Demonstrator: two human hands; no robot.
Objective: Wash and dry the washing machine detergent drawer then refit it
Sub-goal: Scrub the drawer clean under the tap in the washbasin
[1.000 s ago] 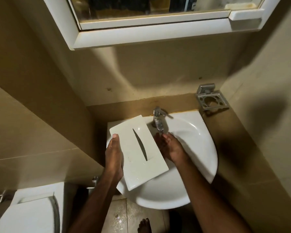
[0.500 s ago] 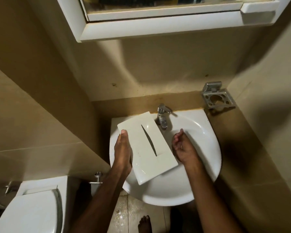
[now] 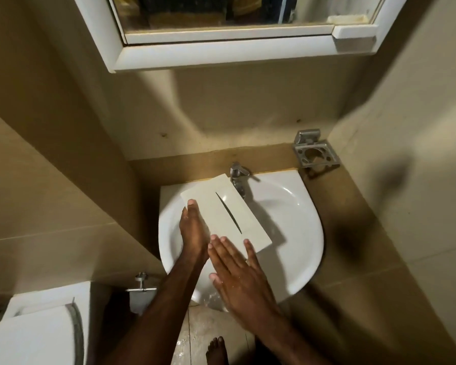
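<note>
The detergent drawer is a flat white rectangular piece with a long dark slot down its middle. It is held tilted over the white sink, just left of the chrome tap. My left hand grips its left edge, thumb on top. My right hand lies flat with fingers spread at the drawer's near end, fingertips on or just above its surface; I cannot tell if they touch. No stream from the tap is visible.
A mirrored cabinet hangs above the sink. A metal tumbler holder is fixed on the wall at the right. A toilet cistern stands at lower left, with a small wall valve beside it. My bare foot is on the wet floor.
My right hand left the tap, swung across the basin and now lies flat at the drawer's near end. The left hand kept hold of the drawer. The view shifted slightly.
</note>
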